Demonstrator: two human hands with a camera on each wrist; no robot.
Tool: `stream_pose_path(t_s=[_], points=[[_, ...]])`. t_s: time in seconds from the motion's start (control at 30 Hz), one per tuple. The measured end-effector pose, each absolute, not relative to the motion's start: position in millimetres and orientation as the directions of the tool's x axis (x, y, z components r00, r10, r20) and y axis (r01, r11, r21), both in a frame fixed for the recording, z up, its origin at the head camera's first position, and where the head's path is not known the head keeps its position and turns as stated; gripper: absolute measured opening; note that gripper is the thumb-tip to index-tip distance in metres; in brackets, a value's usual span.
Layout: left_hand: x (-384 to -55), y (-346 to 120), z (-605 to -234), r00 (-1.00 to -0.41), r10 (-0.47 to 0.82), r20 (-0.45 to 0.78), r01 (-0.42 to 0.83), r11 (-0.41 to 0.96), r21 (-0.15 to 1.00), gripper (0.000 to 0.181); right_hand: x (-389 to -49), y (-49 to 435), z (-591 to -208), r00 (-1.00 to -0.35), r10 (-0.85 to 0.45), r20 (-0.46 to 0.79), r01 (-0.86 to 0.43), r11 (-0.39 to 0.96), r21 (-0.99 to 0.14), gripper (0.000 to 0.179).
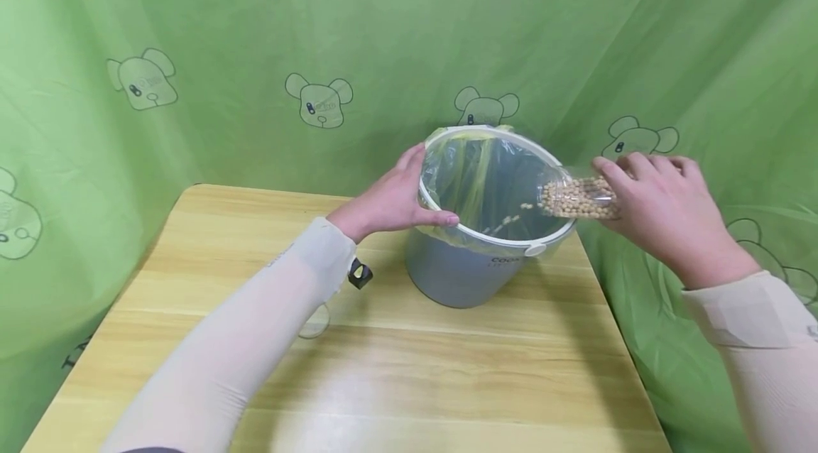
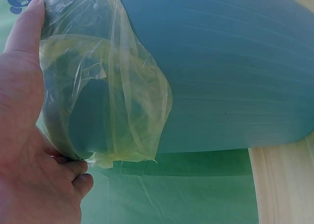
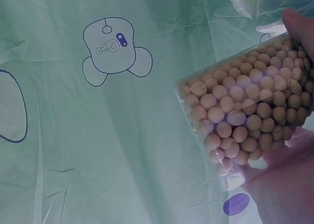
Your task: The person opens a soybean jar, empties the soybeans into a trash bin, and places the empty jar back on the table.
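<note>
A grey-blue trash bin [image 1: 454,275] stands on the table, lined with a clear yellowish bag [image 1: 473,176] under a white rim ring. My left hand [image 1: 396,199] grips the rim on its left side, thumb along the ring. In the left wrist view that hand's [image 2: 24,121] fingers curl at the bag-covered edge. My right hand [image 1: 671,215] holds a clear plastic jar [image 3: 245,101] of round beige beans, tipped on its side over the bin's right rim. Several beans [image 1: 511,219] fall from its mouth into the bag. The bin's bottom is hidden.
The wooden table [image 1: 383,382] extends in front and to the left of the bin. A green curtain [image 1: 383,34] with bear-like heads printed on it hangs behind and at both sides. A small black device [image 1: 360,273] sits at my left wrist.
</note>
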State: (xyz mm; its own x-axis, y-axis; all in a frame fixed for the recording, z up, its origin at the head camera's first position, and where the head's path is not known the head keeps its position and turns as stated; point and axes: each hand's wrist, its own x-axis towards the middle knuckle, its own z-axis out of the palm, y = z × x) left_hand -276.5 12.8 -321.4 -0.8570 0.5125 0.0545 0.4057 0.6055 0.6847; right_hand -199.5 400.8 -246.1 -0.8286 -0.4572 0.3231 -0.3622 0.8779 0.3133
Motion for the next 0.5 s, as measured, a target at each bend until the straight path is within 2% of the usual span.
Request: stream_pose_path(t_s=[0.5], points=[[-278.7, 13.4, -323.5, -0.855, 0.514, 0.065, 0.412, 0.598, 0.688, 0.146, -200.5, 400.4, -246.3, -0.799, -0.491, 0.347, -0.382, 0.861, 0.337, 0.097]])
